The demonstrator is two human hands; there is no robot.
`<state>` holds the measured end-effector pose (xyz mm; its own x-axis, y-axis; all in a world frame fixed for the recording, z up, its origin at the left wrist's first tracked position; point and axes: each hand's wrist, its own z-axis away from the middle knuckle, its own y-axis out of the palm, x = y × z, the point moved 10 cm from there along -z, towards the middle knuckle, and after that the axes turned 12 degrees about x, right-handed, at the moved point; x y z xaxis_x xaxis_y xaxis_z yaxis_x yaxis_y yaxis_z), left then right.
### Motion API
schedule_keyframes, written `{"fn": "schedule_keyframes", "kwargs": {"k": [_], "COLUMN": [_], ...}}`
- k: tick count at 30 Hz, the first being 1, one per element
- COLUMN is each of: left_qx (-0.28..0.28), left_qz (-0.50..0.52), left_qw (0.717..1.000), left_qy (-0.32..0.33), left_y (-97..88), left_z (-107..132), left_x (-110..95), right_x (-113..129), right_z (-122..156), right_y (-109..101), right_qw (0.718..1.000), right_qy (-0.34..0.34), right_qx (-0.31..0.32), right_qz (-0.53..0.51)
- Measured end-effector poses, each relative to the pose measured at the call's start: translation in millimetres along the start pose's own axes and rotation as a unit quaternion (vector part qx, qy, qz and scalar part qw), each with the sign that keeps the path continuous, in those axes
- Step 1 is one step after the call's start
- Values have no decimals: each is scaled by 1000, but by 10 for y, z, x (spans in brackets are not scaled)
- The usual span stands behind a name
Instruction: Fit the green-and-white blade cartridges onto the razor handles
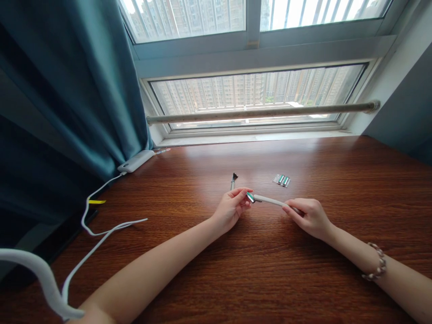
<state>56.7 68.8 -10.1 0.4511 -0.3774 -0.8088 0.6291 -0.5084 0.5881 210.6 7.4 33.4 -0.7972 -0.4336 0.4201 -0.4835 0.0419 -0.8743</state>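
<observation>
A white razor handle is held level above the wooden desk, with my right hand closed around its rear end. My left hand pinches the green-and-white blade head at the handle's front tip. A second razor handle, grey with a dark tip, lies on the desk just behind my left hand. A small pack of green blade cartridges lies behind the handle to the right.
A white power bank sits at the back left by the teal curtain, its white cable trailing across the desk's left side toward me. A metal rail runs across the window behind the desk.
</observation>
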Motion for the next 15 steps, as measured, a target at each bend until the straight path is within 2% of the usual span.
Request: {"fn": "schedule_keyframes", "kwargs": {"k": [8,15], "left_qx": [44,53], "left_qz": [14,-85], "left_qw": [998,993], "left_qy": [-40,-54], "left_y": [138,216], "left_z": [21,46], "left_x": [67,70], "right_x": [-40,3], "right_z": [6,4], "right_y": [-3,15], "right_qw": [1000,999], "right_qy": [11,2], "right_qx": [-12,1], "right_qz": [18,36]}}
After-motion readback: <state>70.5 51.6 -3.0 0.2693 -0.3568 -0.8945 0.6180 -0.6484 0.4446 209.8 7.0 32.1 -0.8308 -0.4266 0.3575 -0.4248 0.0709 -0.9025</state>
